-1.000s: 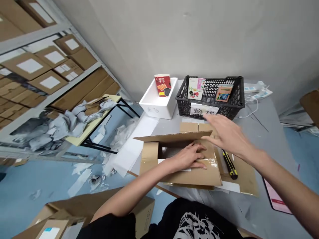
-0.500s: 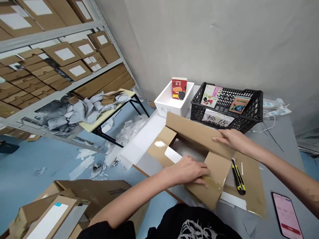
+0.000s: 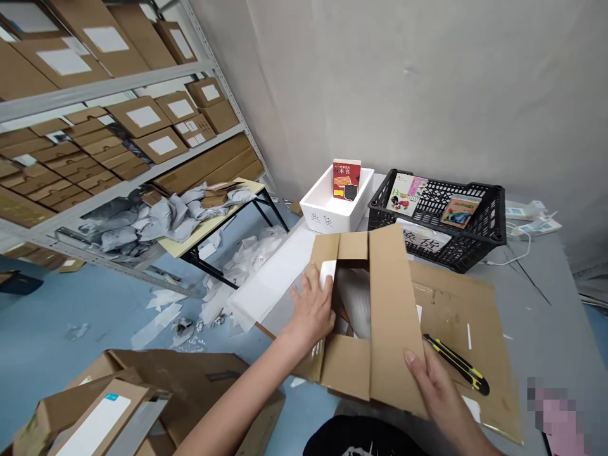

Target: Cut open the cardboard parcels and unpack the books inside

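Observation:
An opened cardboard box [image 3: 392, 316] sits on the table with its flaps folded out. Inside it lies cloudy, translucent wrapping [image 3: 357, 297] and something brown, mostly hidden. My left hand [image 3: 313, 305] rests on the left flap beside a white label, fingers spread. On the opposite side my right hand [image 3: 437, 386] grips the wide right flap near its lower corner, thumb on top and fingers behind. A black and yellow utility knife [image 3: 458, 365] lies right of the box on a flat cardboard sheet [image 3: 494, 342].
Behind the box stand a white foam bin [image 3: 327, 215] with a red book and a black plastic crate [image 3: 475, 234] with two booklets. A phone [image 3: 563, 421] is at the lower right. Shelves [image 3: 142, 174] of cartons stand left. A large carton [image 3: 190, 380] is at lower left.
The box has turned so its opening faces me more squarely. My left hand moved left onto the left flap; my right hand came nearer along the right flap. The view shifted slightly.

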`<state>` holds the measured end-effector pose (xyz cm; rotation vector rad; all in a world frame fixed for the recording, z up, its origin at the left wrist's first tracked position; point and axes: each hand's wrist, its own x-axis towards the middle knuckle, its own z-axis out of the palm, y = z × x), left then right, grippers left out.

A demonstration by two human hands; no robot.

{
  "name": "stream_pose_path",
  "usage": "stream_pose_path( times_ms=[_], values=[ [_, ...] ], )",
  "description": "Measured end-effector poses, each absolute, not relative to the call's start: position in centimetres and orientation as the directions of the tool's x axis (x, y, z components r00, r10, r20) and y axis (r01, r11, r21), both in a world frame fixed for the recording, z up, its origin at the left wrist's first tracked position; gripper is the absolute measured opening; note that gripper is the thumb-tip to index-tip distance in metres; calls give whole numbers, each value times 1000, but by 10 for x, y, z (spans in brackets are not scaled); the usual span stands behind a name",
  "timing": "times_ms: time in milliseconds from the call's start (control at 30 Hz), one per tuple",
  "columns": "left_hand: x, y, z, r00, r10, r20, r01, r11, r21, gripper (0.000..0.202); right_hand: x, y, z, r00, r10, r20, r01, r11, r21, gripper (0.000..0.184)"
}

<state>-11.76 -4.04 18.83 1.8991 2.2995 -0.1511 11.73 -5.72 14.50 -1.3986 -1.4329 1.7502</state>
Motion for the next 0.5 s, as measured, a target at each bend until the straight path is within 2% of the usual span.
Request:
stream_pose_path(
  times_ms=[100,200,400,500],
  values=[
    [-122,-16,189,-322,930,-178,947,318,-50,62,93,-83,129,-306,839,-449,128,-432,-893,75],
    [-128,8,185,-364,920,-145,930,351,-107,55,65,-104,116,-343,840,-420,28,-438,-898,73],
    [-136,37,175,-308,948,-80,951,308,-9,48,34,-133,86,-321,863,-390,-47,-425,-904,69],
    [-138,44,177,-281,953,-111,959,282,-8,45,33,-141,72,-321,849,-420,-128,-479,-868,70]
  ],
)
